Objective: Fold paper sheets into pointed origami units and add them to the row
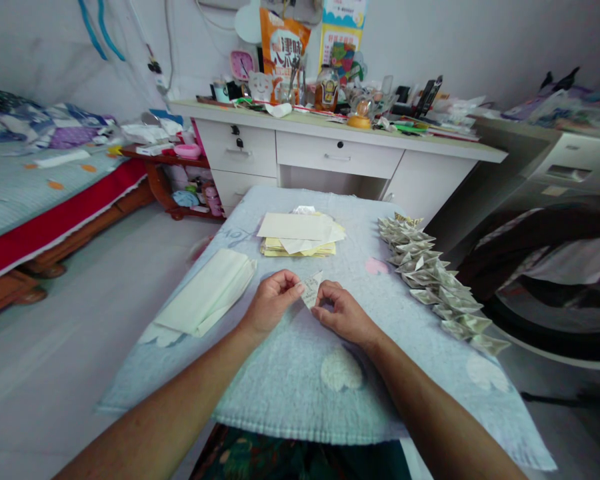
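Between my two hands is a small folded piece of paper (311, 289) with print or writing on it, held just above the cloth. My left hand (275, 298) pinches its left edge between thumb and fingers. On the other side, my right hand (344, 310) has its fingers curled and closed on the right edge. Beyond the hands lies a stack of white and yellow paper sheets (300, 230). Off to the right, several folded paper pieces (437, 280) with pointed tips stand in a long slanting row. A folded pale green sheet or cloth (205, 293) rests at the left.
A light blue patterned cloth (280, 387) covers the table. Behind it stands a white desk (340, 143) crowded with jars, a clock and an orange bag (283, 53). A washing machine (570, 167) is at the right, a bed (55, 180) at the left.
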Available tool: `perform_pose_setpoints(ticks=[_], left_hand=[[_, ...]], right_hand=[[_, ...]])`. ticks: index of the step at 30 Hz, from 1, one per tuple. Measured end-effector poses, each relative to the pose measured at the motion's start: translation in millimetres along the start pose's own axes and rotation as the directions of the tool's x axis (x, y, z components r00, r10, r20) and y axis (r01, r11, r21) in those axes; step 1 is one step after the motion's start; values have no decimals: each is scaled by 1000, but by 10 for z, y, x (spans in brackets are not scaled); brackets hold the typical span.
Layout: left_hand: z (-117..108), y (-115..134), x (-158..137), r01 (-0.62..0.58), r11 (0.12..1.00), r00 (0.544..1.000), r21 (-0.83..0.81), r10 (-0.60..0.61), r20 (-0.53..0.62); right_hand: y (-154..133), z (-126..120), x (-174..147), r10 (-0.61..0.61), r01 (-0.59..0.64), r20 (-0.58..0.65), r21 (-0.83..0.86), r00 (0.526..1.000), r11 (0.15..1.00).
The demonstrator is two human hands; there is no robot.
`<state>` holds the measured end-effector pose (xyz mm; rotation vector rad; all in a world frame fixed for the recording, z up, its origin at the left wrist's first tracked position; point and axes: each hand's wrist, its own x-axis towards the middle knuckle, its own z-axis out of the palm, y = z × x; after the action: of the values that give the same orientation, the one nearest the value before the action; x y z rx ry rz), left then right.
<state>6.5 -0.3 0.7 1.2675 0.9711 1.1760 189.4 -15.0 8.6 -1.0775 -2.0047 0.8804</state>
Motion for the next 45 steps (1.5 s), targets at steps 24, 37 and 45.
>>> perform_pose_setpoints(ticks=[24,37,45], left_hand=[[17,-28,-32,-51,992,995,111,41,88],[41,43,-90,-307,853,949,422,238,209],[21,0,-73,-156,949,972,273,98,215]], right_hand=[[14,-10,4,149,-155,58,562,987,812],[56,31,11,217,-190,25,588,976,786],[-7,17,11,198,-184,46,608,979,773]])
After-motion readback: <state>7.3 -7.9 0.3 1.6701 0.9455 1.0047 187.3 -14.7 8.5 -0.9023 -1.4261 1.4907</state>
